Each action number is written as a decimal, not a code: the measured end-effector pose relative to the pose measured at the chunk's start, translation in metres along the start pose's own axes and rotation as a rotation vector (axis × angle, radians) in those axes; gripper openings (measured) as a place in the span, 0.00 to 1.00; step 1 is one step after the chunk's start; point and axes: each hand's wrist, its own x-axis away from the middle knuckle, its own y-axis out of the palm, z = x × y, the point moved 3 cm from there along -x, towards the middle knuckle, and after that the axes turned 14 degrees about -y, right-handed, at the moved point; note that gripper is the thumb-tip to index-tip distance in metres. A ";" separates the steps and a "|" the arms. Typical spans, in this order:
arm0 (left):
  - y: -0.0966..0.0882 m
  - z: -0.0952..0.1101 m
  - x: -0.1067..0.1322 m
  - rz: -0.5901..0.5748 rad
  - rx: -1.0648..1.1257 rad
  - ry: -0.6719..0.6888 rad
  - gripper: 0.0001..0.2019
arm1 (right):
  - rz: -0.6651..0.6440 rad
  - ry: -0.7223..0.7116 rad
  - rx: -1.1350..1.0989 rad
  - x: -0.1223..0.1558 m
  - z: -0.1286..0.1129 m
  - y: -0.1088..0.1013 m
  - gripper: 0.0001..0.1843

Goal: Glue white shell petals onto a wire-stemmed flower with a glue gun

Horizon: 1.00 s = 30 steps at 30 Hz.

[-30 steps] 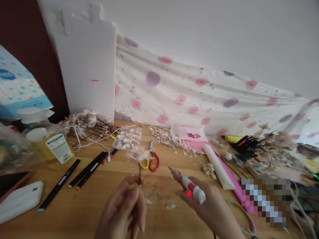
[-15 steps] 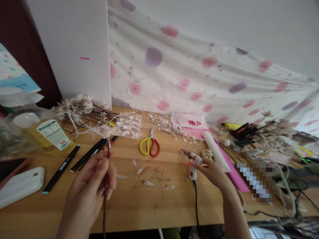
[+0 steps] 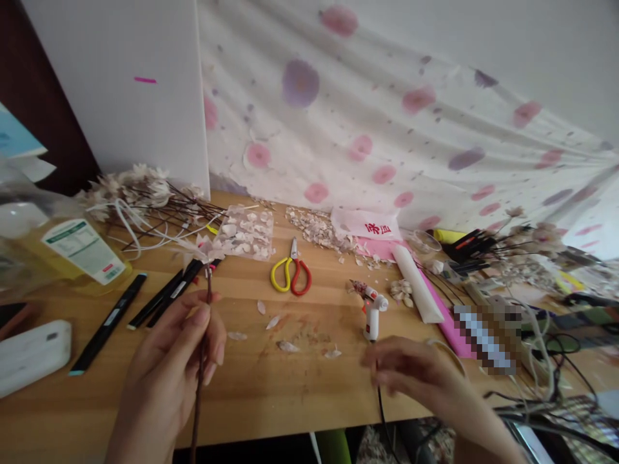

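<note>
My left hand (image 3: 178,348) is closed around a thin brown stem (image 3: 198,386), thumb against its front. A pale petalled flower (image 3: 206,248) tops the stem, above the fingertips. My right hand (image 3: 411,370) is near the table's front edge, slightly blurred, its fingers partly apart over the black cord (image 3: 381,409); no held thing shows in it. Just above it a white hot glue gun (image 3: 371,316) stands on the table, nozzle pointing left, a red light on it. Loose petals (image 3: 287,346) lie between the hands. Scissors (image 3: 291,274) with yellow and red handles lie beyond them.
Left are black markers (image 3: 109,325), a bottle of yellow liquid (image 3: 84,254) and a bunch of dried flowers (image 3: 140,190). A petal heap (image 3: 316,229) lies at the back. On the right are a white roll (image 3: 418,283), a power strip (image 3: 503,328) and tangled cables.
My right hand has left the glue gun and moved down toward the front edge, over the cord. My left hand still grips the stem. The camera view has shifted slightly.
</note>
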 end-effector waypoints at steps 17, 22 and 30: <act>-0.002 0.005 0.009 0.059 0.016 -0.012 0.03 | 0.129 0.078 0.321 -0.018 0.067 0.065 0.09; -0.001 0.000 0.006 0.027 0.036 -0.030 0.04 | 0.137 0.040 0.328 -0.018 0.066 0.069 0.08; -0.001 -0.009 -0.005 -0.107 0.040 -0.039 0.10 | 0.172 -0.033 0.314 -0.020 0.069 0.072 0.11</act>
